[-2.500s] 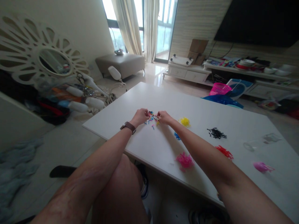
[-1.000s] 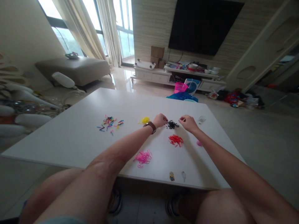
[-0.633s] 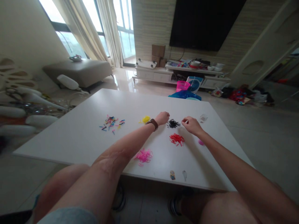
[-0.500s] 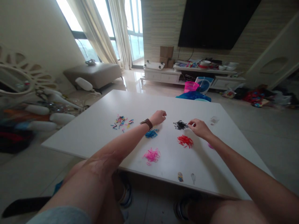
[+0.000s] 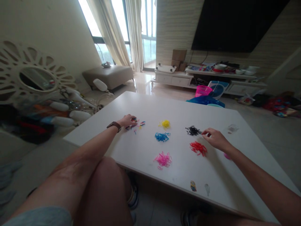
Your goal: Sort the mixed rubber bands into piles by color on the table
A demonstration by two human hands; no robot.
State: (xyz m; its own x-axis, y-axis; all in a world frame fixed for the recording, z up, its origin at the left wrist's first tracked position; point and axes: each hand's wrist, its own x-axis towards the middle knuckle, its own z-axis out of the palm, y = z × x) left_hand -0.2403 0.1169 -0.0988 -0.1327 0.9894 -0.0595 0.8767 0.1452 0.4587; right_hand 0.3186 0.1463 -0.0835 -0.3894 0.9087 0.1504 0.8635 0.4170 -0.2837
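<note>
Over a pile of mixed-colour rubber bands (image 5: 141,123) on the table's left side is my left hand (image 5: 127,120), wearing a brown-strapped watch (image 5: 114,125). Its fingers are bent and apart, with bands showing between them. My right hand (image 5: 213,136) rests beside a heap of black rubber bands (image 5: 193,130), thumb and fingertips pinched together; anything between them is too small to make out. Sorted heaps of yellow bands (image 5: 165,124), blue bands (image 5: 161,137), pink bands (image 5: 163,159) and red bands (image 5: 198,148) lie between my arms.
The white table (image 5: 141,105) carries a minion sticker (image 5: 193,186) near its front edge and a round pink item (image 5: 227,156) partly behind my right forearm. Past the far edge stand a pink basket (image 5: 202,91) and a blue-and-white stool-like object (image 5: 218,89). A mirror (image 5: 37,78) is at left.
My left hand has moved left from above the yellow bands to the mixed pile, uncovering the yellow heap. My right hand stays by the black bands. The whole view has shifted somewhat.
</note>
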